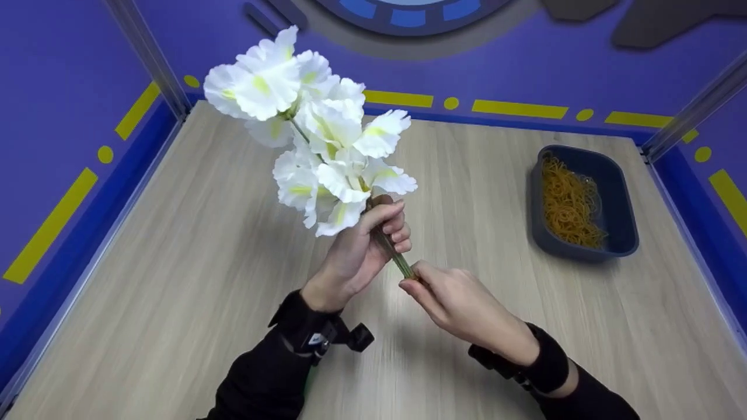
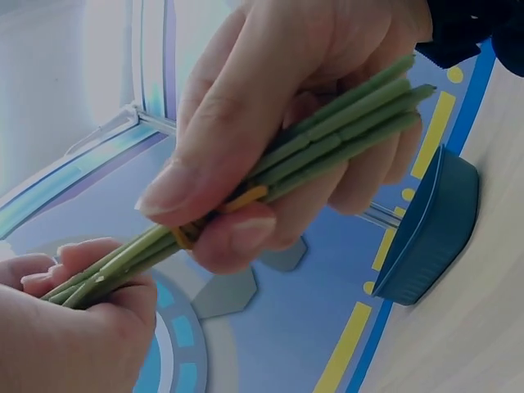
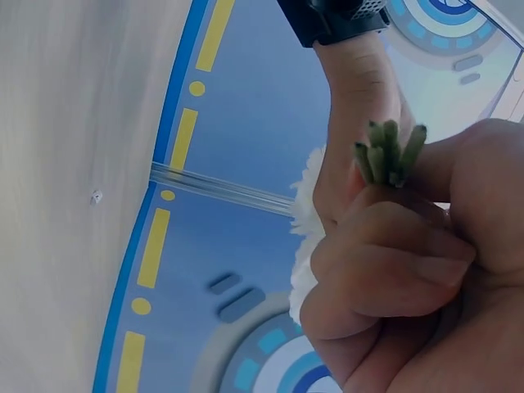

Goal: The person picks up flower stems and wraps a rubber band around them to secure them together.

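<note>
A bunch of white artificial flowers [image 1: 335, 116] with yellow-green centres leans up to the left in the head view. My left hand [image 1: 362, 251] grips its green stems [image 1: 400, 263] just below the blooms. Lower down, my right hand [image 1: 467, 303] pinches the stems between thumb and fingers. In the left wrist view, an orange rubber band [image 2: 247, 196] lies around the stems under the right thumb and fingertip; how many turns it makes is hidden. Cut stem ends [image 3: 391, 154] poke out past the right hand in the right wrist view.
A dark grey plastic tub [image 1: 621, 233] on the right of the wooden table [image 1: 192, 280] holds a heap of yellow-orange rubber bands [image 1: 566, 204]. Blue panels [image 1: 467, 76] with yellow markings border the table at the back and sides.
</note>
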